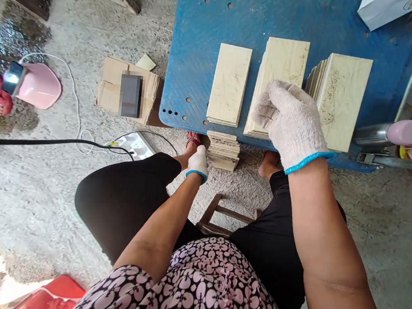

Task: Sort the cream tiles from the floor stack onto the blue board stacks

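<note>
Both my hands wear white knit gloves with blue cuffs. My right hand (292, 121) is curled over the near end of the middle stack of cream tiles (282, 64) on the blue table (193, 61), fingers closed on the stack's edge. My left hand (198, 162) reaches down below the table edge to a small stack of tiles (223, 150) on the floor between my feet; its fingers are hidden. A thin stack of tiles (229, 83) lies to the left, and a taller fanned stack (340, 97) to the right.
A cardboard box (126, 91) sits on the concrete floor left of the table. A white power strip (134, 145) with a black cable lies near my left knee. A pink scoop (38, 85) is at far left. A wooden stool (222, 217) is under me.
</note>
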`<state>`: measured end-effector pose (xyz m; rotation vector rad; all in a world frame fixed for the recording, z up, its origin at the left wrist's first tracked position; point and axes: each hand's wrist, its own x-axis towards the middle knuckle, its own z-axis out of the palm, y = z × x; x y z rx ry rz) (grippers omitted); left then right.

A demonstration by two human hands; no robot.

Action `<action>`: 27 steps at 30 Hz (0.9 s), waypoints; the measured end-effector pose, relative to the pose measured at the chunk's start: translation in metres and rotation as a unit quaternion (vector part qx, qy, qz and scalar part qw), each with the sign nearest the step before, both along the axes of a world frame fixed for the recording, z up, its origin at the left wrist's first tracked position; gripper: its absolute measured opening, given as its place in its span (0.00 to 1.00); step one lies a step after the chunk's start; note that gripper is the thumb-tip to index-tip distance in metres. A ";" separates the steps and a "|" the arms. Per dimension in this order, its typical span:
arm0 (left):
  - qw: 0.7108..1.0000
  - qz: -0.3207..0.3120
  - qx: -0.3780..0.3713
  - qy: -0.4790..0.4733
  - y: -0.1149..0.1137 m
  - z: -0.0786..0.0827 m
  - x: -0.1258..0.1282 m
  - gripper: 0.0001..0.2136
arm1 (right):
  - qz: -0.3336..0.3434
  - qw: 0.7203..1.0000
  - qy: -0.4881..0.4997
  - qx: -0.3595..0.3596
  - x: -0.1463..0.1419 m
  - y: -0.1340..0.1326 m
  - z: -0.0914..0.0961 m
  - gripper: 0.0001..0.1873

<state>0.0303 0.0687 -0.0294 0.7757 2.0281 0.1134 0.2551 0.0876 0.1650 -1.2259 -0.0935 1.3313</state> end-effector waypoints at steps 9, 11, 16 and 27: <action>0.990 0.132 -0.026 -0.050 -0.004 -0.010 -0.004 0.23 | -0.011 1.000 -0.011 0.026 0.000 0.000 -0.006 0.07; 0.988 0.139 0.000 -0.074 -0.006 -0.014 -0.007 0.24 | -0.010 0.999 -0.016 0.026 0.001 0.000 -0.006 0.08; 0.972 0.186 -0.032 -0.138 -0.002 -0.032 -0.012 0.27 | -0.014 0.999 -0.013 0.033 0.001 0.000 -0.006 0.08; 0.970 0.183 0.068 -0.143 -0.024 -0.046 -0.016 0.29 | -0.013 0.999 -0.006 0.031 0.002 0.000 -0.007 0.08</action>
